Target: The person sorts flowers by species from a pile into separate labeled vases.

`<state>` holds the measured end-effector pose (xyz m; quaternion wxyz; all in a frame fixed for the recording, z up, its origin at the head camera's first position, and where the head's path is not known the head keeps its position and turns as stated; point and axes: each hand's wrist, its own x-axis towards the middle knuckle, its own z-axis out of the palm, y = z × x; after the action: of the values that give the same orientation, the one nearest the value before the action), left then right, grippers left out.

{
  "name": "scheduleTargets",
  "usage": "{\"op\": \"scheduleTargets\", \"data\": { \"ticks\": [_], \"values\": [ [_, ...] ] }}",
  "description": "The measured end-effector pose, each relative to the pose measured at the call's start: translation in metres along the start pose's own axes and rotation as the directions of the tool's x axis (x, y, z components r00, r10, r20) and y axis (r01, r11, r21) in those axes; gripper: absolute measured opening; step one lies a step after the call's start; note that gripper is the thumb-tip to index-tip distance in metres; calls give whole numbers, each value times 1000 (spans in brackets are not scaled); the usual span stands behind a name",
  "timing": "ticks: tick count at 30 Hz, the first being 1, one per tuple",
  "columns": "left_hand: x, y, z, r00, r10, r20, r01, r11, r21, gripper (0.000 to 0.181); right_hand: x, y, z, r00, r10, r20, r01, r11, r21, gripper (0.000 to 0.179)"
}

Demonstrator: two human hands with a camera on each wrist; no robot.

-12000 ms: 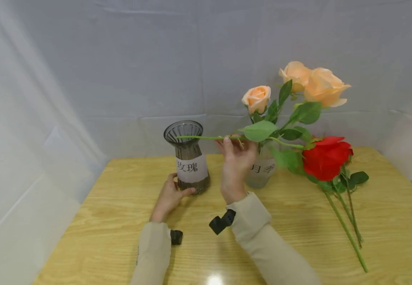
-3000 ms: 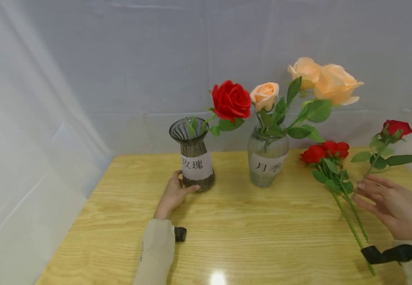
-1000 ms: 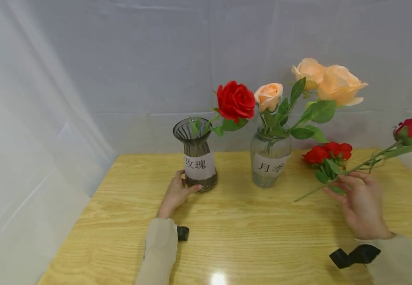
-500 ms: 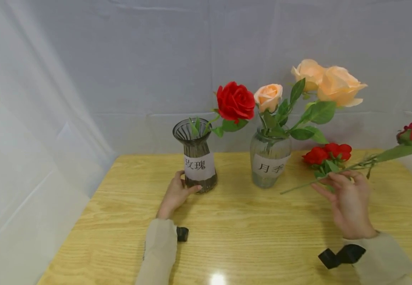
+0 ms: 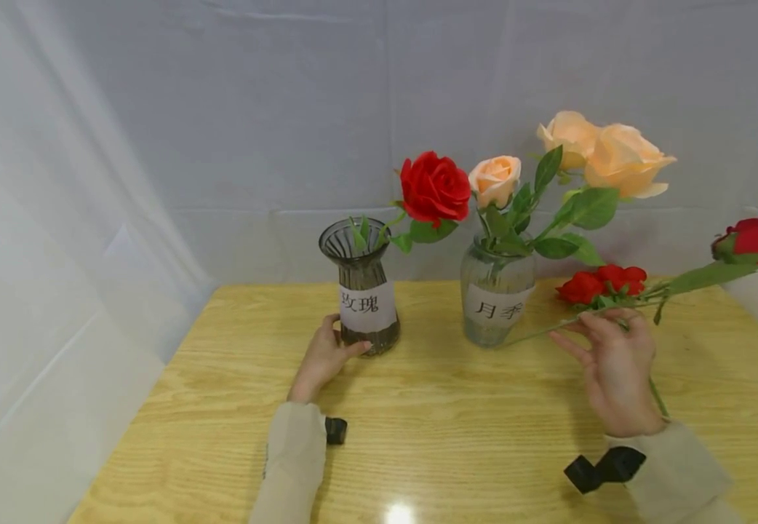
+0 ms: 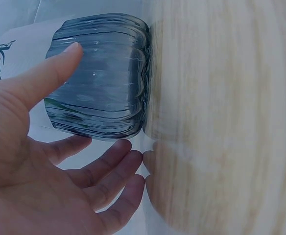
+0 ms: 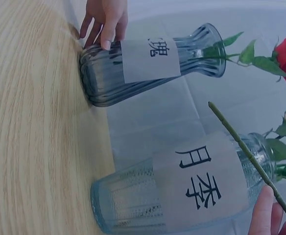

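My left hand rests round the base of the grey fluted glass vase, thumb in front and fingers on its left side. Its paper label reads 玫瑰, and a red rose stands in it, leaning right. In my right hand I hold another red rose by its green stem, between thumb and fingers. This rose lies nearly level over the table's right side, bloom to the right. The stem's bare end points left, in front of the clear vase labelled 月季.
Peach roses with green leaves fill the clear vase and lean right. More red roses lie on the wooden table behind my right hand, which partly hides their stems. A pale cloth backdrop hangs behind the table.
Twelve seconds ago my right hand held the red rose now in the grey vase. Since then it has picked up another from the right and brought it left. My left hand stays at the vase.
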<state>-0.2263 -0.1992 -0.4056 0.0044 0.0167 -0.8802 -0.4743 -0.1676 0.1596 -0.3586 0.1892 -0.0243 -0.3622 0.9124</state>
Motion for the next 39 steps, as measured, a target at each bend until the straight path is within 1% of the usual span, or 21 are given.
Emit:
{"op": "scheduleTargets", "data": {
  "ticks": [2,10,15,20,23,28,31,39],
  "values": [
    [0,0,-1,1000,5,1,-5,1000,3,83,-2,3,4,1000,-8,-3,8,1000,0,27],
    [-1,1,-1,1000,10,0,-10,1000,8,83,-7,14,18,999,-34,41,36,998,-47,26],
    [1,0,2,1000,20,-1,-20,1000,12,81,-9,19,25,997,-62,51,64,997,-41,24],
    [1,0,1,1000,16,4,-16,1000,1,81,-11,25,31,996,-68,54,70,997,-32,24],
    [0,0,0,1000,10,2,-10,1000,-2,82,-12,30,36,995,-81,63,82,997,-12,22],
    [-1,1,-1,1000,7,2,-7,1000,6,82,-12,37,43,987,-123,100,113,989,98,18],
    [0,1,-1,1000,7,2,-7,1000,15,82,-13,40,48,983,-143,118,127,983,131,19],
    [-2,2,-1,1000,1,5,-1,1000,-4,83,-14,45,63,986,-155,58,145,978,149,25]
  ]
}}
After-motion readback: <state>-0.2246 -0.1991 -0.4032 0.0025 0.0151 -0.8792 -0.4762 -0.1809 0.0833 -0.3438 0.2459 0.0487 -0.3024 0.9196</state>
